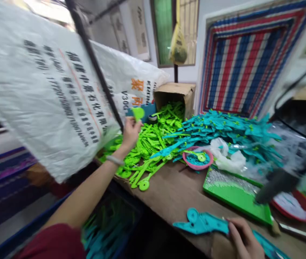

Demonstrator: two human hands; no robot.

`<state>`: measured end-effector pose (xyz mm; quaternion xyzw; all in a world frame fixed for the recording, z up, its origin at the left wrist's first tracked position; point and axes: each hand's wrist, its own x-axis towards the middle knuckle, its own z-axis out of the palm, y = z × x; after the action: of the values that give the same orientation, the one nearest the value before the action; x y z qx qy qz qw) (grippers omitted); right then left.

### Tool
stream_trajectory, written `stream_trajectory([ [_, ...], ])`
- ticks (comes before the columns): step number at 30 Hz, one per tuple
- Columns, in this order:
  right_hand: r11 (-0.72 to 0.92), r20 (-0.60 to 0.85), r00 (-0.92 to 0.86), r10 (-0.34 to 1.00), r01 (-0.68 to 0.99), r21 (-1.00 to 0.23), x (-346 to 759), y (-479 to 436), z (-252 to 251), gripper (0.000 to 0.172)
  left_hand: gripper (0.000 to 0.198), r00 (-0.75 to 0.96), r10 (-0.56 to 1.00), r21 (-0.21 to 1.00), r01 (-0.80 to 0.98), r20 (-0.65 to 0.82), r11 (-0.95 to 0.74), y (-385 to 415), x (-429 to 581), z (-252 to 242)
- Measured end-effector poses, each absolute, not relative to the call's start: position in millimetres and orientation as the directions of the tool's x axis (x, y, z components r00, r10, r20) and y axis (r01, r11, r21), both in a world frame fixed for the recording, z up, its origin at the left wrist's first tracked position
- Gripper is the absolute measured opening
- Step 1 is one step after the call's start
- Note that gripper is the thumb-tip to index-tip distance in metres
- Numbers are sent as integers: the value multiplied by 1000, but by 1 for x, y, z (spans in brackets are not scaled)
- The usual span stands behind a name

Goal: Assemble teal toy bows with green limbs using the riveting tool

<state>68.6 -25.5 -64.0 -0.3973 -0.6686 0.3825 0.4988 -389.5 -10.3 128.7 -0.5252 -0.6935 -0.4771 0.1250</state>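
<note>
My left hand is raised over the left part of a heap of lime-green plastic pieces, with its fingers closed on one green plastic piece that has a rounded end. Down at the front edge of the table, my right hand grips a long teal plastic piece. That piece has a round disc near its left end, and part of it passes behind my fingers. Some of my right fingers are hidden under it.
A cardboard box spills green pieces. Teal pieces are piled behind a pink bowl of small teal parts. A green tray holds small silvery parts. A red bowl stands right, near a dark blurred tool. A white sack hangs left.
</note>
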Motion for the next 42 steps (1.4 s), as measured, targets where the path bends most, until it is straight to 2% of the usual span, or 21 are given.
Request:
stream_trajectory([
  [2,257,246,-151,958,61,-964,70,-31,-42,29,30,-191,768,478,862,612,-166,-13,-316,96],
  [4,71,99,-200,975,-146,-987,71,-33,-21,29,18,148,870,442,814,470,-377,-25,-247,68],
  [5,-18,38,-258,965,-212,-977,72,-32,-14,29,12,425,834,342,771,352,-537,-32,-218,58],
  [6,-88,-6,-333,943,-234,-968,74,-31,-9,29,17,617,742,257,696,263,-670,-37,-196,53],
  [7,-121,-24,-391,920,-225,-967,77,-30,-6,30,24,742,639,180,614,201,-769,-40,-180,50],
  [9,-144,-57,-477,877,-146,-979,87,-31,-5,30,30,845,500,65,497,188,-865,-38,-162,50],
  [12,-119,-66,-497,865,-76,-990,100,-40,-8,31,24,823,437,34,457,363,-889,-34,-149,48],
  [14,-81,-19,-411,911,-134,-988,101,-47,-12,33,27,605,506,119,563,615,-818,-41,-137,41],
  [15,-58,7,-359,933,-169,-984,100,-51,-14,33,34,395,572,247,625,719,-741,-48,-127,36],
  [16,-39,26,-324,946,-193,-980,97,-54,-17,33,41,116,644,442,636,756,-633,-55,-117,29],
  [17,-27,39,-317,948,-202,-979,93,-57,-19,32,45,-126,744,672,546,656,-500,-62,-105,21],
  [18,-16,50,-327,944,-195,-981,89,-60,-22,32,42,-235,855,864,336,463,-376,-68,-93,13],
  [19,1,61,-334,940,-175,-985,86,-63,-24,31,39,-247,934,966,91,259,-243,-73,-83,6],
  [21,58,92,-278,956,-126,-990,83,-68,-26,31,39,-187,982,957,-288,-16,-39,-78,-70,-5],
  [22,87,108,-204,973,-107,-990,83,-68,-26,29,39,-181,980,915,-403,-84,4,-79,-67,-7],
  [24,113,117,-50,992,-84,-990,84,-67,-21,25,41,-199,968,863,-504,-155,35,-82,-67,-10],
  [26,78,82,-46,996,-86,-993,82,-62,-13,22,44,-157,970,851,-519,-184,78,-87,-71,-10],
  [31,-125,-86,-373,924,-82,-989,66,-58,4,29,75,8,996,947,-312,-83,82,-105,-77,-22],
  [35,-220,-164,-385,908,-106,-970,61,-61,6,35,94,153,988,983,-182,12,16,-106,-85,-34],
  [38,-197,-152,-388,909,-79,-977,61,-62,5,32,91,176,984,994,-104,34,-16,-104,-87,-33],
  [42,-128,-106,-355,929,-38,-991,59,-63,2,29,66,123,989,994,-68,-76,85,-105,-83,-26],
])
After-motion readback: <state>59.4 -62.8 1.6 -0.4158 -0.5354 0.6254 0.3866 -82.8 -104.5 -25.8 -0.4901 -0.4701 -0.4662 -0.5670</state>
